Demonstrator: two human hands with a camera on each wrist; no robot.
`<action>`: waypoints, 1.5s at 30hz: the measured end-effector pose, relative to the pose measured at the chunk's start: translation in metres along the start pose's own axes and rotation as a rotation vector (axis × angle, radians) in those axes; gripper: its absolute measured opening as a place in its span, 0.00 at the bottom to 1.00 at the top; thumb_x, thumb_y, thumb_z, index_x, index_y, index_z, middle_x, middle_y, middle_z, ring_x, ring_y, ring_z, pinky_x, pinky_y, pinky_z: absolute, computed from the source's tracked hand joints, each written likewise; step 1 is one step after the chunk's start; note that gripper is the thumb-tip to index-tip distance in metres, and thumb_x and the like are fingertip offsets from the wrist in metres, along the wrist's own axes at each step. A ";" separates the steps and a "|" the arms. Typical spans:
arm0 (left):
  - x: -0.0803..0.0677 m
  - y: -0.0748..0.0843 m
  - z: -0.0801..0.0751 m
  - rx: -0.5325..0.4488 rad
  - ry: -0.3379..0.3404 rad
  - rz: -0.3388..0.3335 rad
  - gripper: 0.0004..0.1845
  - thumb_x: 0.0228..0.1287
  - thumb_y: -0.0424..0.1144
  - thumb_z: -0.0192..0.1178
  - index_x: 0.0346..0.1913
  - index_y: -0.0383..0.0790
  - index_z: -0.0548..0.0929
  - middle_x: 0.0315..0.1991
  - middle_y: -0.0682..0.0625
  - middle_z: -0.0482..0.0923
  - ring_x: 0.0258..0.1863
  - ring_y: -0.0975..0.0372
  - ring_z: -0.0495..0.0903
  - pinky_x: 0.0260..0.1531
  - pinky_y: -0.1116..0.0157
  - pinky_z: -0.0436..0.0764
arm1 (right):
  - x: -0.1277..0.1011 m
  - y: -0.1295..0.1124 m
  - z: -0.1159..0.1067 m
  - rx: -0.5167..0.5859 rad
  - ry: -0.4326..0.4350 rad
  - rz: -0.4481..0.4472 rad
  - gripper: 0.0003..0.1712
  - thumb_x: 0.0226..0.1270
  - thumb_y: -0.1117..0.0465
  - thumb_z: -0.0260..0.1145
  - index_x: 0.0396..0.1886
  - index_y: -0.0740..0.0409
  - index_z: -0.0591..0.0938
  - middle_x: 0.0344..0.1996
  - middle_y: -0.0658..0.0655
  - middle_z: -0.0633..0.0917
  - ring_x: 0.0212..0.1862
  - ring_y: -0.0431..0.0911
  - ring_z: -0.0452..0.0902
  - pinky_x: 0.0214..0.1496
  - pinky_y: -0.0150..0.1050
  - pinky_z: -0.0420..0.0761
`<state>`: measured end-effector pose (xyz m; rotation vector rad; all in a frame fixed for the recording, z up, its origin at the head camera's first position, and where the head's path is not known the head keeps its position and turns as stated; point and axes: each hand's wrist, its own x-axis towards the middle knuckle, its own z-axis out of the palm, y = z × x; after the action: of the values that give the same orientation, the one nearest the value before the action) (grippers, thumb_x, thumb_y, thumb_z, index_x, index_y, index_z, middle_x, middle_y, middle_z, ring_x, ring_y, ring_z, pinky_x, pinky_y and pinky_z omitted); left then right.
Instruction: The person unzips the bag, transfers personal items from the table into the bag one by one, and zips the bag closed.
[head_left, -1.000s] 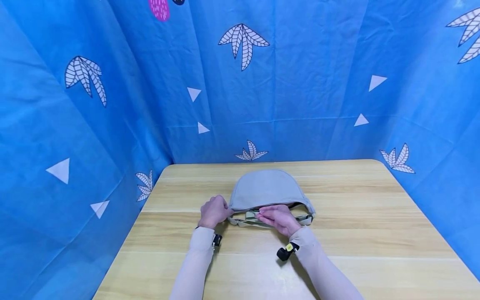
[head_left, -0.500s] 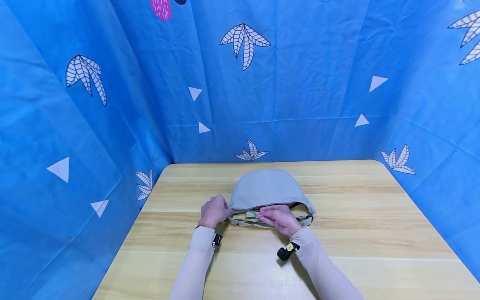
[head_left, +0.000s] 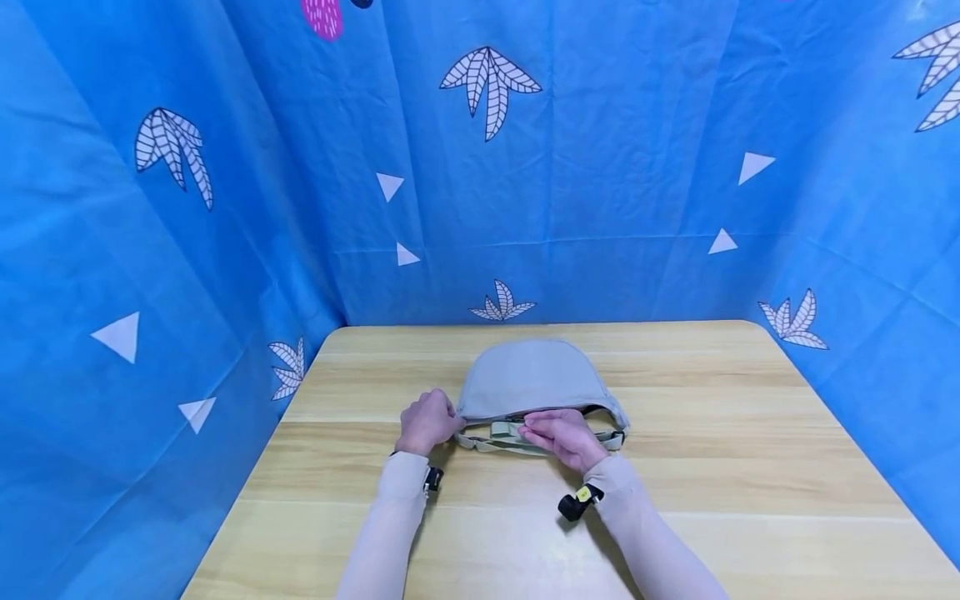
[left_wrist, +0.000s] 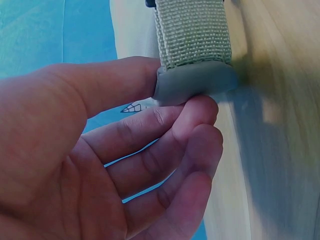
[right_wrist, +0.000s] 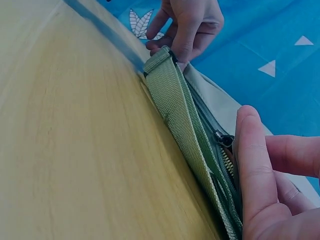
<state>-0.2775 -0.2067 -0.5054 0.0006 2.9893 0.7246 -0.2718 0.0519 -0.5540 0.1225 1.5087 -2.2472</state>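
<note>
A grey half-moon bag (head_left: 536, 379) lies on the table, its straight zipped edge toward me. Along that edge runs a pale green webbing strap (right_wrist: 175, 105). My left hand (head_left: 429, 423) pinches the grey end tab (left_wrist: 195, 82) at the bag's left corner, thumb and index finger on it. My right hand (head_left: 562, 437) is at the middle of the zipper, its thumb and fingers pinched together beside the zipper slider (right_wrist: 225, 139); they mostly hide the pull. Parted teeth show on the right-hand side of the slider, where the bag's mouth gapes.
The light wooden table (head_left: 750, 467) extends around the bag. Blue patterned cloth (head_left: 622, 167) hangs behind it and along both sides. A strap adjuster (head_left: 617, 439) lies at the bag's right corner.
My right hand has shifted very slightly to the right along the zipper. The left hand keeps its hold on the left corner, and the bag stays in place.
</note>
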 end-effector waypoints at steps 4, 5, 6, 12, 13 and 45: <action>-0.001 0.000 0.001 0.002 -0.005 -0.004 0.19 0.59 0.45 0.74 0.15 0.46 0.80 0.15 0.55 0.77 0.18 0.62 0.75 0.26 0.62 0.69 | 0.000 0.001 -0.002 -0.002 -0.008 0.003 0.24 0.72 0.77 0.59 0.65 0.84 0.69 0.35 0.59 0.92 0.41 0.44 0.91 0.50 0.32 0.86; -0.001 0.000 0.002 0.001 -0.004 -0.005 0.20 0.59 0.45 0.74 0.14 0.46 0.80 0.15 0.55 0.77 0.18 0.62 0.75 0.26 0.62 0.69 | 0.000 0.001 -0.002 -0.001 -0.011 0.002 0.24 0.72 0.77 0.60 0.65 0.84 0.70 0.35 0.59 0.92 0.41 0.44 0.91 0.51 0.32 0.86; -0.001 0.000 0.002 0.002 -0.002 -0.005 0.20 0.59 0.45 0.74 0.14 0.47 0.79 0.15 0.55 0.77 0.18 0.61 0.75 0.26 0.62 0.69 | 0.000 0.001 -0.002 0.001 -0.014 0.001 0.24 0.72 0.77 0.60 0.64 0.84 0.70 0.35 0.59 0.92 0.41 0.44 0.91 0.51 0.32 0.86; -0.001 0.000 0.001 0.001 0.000 -0.004 0.22 0.59 0.45 0.74 0.12 0.47 0.78 0.13 0.55 0.75 0.17 0.62 0.74 0.25 0.62 0.69 | -0.002 -0.001 -0.002 0.014 -0.013 -0.005 0.24 0.72 0.77 0.59 0.65 0.84 0.69 0.34 0.59 0.91 0.40 0.44 0.91 0.50 0.32 0.86; -0.001 0.000 0.001 -0.001 0.000 -0.002 0.22 0.59 0.45 0.74 0.12 0.47 0.78 0.13 0.56 0.75 0.17 0.62 0.74 0.25 0.62 0.69 | -0.002 -0.001 -0.002 0.014 -0.010 -0.005 0.24 0.72 0.78 0.58 0.65 0.84 0.69 0.34 0.59 0.91 0.40 0.44 0.91 0.50 0.31 0.86; -0.001 0.001 -0.001 -0.014 0.001 -0.009 0.22 0.59 0.44 0.74 0.12 0.46 0.77 0.12 0.57 0.70 0.17 0.61 0.72 0.25 0.62 0.68 | -0.004 -0.004 -0.007 0.011 -0.025 -0.011 0.25 0.73 0.78 0.57 0.66 0.85 0.67 0.36 0.59 0.91 0.41 0.44 0.91 0.52 0.31 0.86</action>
<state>-0.2764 -0.2063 -0.5039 -0.0139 2.9828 0.7444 -0.2713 0.0611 -0.5519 0.0898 1.4877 -2.2577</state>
